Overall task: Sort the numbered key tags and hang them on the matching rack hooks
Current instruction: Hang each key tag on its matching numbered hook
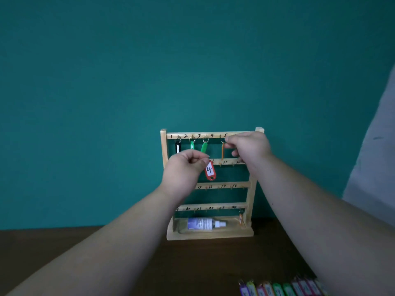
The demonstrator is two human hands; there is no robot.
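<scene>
Left hand (183, 167) pinches the red tag (210, 170) by its ring. The tag dangles beneath, before the rack (253, 189). Right hand (250, 146) pinches the orange tag (222, 151).

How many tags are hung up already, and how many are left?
Three look done: a black tag, a left green tag and a right green tag hang from the top rail of the rack. In hand: the left hand pinches the red tag 4, and the right hand pinches the orange tag near marks 4 and 5. Left: the row of tags on the table.
</scene>
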